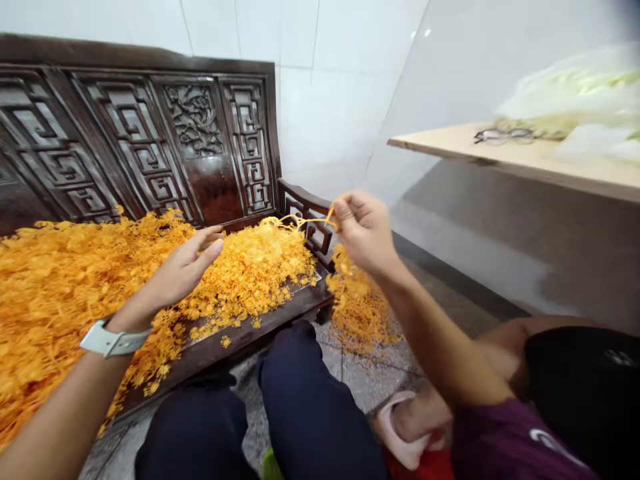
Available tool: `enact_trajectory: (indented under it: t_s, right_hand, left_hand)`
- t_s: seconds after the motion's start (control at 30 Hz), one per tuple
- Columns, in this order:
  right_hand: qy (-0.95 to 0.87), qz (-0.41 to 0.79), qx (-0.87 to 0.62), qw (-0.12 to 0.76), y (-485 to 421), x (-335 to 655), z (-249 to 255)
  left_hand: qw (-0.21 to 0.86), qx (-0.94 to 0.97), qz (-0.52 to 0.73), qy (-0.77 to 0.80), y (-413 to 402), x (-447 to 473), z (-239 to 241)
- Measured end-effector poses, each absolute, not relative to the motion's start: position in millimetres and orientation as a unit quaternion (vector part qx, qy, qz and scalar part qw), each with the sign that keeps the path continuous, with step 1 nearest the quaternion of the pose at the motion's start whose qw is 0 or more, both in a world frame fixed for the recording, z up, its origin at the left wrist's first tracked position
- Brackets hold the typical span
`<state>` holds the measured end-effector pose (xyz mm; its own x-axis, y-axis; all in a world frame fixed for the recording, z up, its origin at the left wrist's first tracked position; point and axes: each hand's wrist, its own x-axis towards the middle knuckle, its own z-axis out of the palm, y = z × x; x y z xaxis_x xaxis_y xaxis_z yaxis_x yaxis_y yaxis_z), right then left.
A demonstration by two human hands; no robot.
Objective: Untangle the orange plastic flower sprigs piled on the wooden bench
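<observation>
A large heap of orange-yellow plastic flower pieces (75,287) covers the seat of a dark carved wooden bench. My left hand (183,267), with a pale watch (117,339) on its wrist, hovers at the heap's near side, fingers apart and nothing in them. Beyond the bench's right end, my right hand (363,227) pinches a thin orange plastic strand (320,220) between thumb and fingers. That strand stretches left toward a paler loop on top of the heap. Beneath my right hand is another orange cluster (360,310); whether it hangs or rests on the floor I cannot tell.
The carved bench back (200,147) stands against a pale tiled wall. At right, a wooden tabletop (440,143) carries glasses (503,136) and a clear plastic bag (575,90) with pale green contents. A person in black sits close on my right, a pink slipper (400,430) on one foot.
</observation>
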<state>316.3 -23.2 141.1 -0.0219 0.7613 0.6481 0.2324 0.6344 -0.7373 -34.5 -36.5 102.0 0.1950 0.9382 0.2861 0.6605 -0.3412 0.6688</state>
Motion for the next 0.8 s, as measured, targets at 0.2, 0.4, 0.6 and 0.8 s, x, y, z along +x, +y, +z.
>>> enact_trajectory:
  t_s: [0.2,0.4,0.6,0.8]
  right_hand:
    - [-0.525,0.472,-0.311,0.636,-41,262,116]
    - [-0.442,0.680,-0.260,0.525,-62,227,95]
    - [-0.371,0.780,-0.236,0.445,-24,213,82]
    - [-0.541,0.538,-0.396,0.511,29,182,76]
  left_hand:
    - [0.416,0.648,0.543,0.335,-40,78,150]
    - [0.403,0.601,0.625,0.294,-6,92,185]
    - [0.278,0.625,0.622,0.382,22,50,190]
    - [0.183,0.653,0.594,0.433,52,0,170]
